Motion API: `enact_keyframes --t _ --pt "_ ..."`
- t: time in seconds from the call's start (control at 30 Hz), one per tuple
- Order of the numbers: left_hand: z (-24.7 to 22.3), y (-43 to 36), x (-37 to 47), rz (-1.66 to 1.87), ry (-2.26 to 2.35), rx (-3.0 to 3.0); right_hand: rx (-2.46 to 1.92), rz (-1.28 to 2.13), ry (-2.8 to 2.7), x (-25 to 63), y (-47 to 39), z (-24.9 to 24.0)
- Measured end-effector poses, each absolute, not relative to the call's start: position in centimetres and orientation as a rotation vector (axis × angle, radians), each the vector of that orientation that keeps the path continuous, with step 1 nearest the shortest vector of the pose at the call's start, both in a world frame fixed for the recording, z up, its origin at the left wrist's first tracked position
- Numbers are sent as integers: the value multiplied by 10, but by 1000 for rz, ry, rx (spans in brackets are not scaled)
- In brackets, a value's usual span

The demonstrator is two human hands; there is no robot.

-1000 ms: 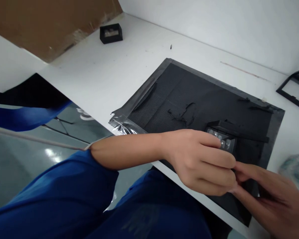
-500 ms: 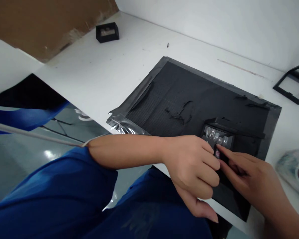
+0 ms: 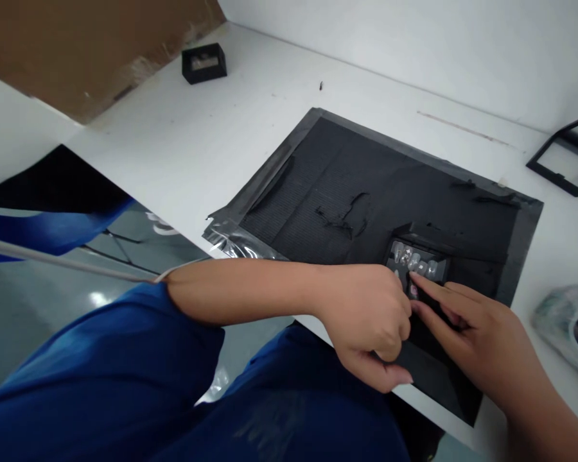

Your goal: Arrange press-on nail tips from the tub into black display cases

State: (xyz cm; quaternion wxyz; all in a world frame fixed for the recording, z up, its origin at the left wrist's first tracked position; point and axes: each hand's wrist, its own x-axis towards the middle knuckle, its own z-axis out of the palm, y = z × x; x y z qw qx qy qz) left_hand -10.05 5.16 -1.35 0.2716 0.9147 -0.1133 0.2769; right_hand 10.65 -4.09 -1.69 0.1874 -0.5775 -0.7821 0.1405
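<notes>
A small black box (image 3: 442, 249) sits on the black mat, holding several clear, decorated press-on nails (image 3: 417, 262) in a row. My left hand (image 3: 368, 314) is closed, fingers curled down against the box's left side and thumb sticking out toward me. What its fingertips hold, if anything, is hidden. From the right, my right hand (image 3: 476, 327) reaches in with thumb and index finger pinched at a small dark piece with a pink mark (image 3: 414, 291), just below the row of nails. My own fingers cover the lower part of the box.
The black mat (image 3: 390, 173) is taped to a white table (image 3: 173, 141) and has torn spots. Another black box (image 3: 203, 63) stands at the back left, a black frame (image 3: 559, 160) at the right. A clear plastic bag (image 3: 559, 321) lies on the right edge.
My left fingers have curled in tighter, and the left thumb has risen a little. My right fingertips have shifted slightly left with the small pink-marked piece. The view has moved slightly.
</notes>
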Motion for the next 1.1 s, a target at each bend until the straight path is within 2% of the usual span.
enact_keyframes --t 0.2,0.4,0.53,0.73,1.1 --pt "-15 50 -100 603 -326 2497 -1604 254 -2233 104 -39 -18" --pt "-14 53 -98 781 -334 2490 -1688 214 -2225 101 -39 -17" --pt "-1 65 -99 877 -310 2533 -1650 258 -2215 103 -40 -17" --pt "23 80 -102 565 -52 2535 -1621 308 -2180 103 -39 -17" --pt "19 78 -101 627 -133 2541 -1565 458 -2089 100 -37 -18"
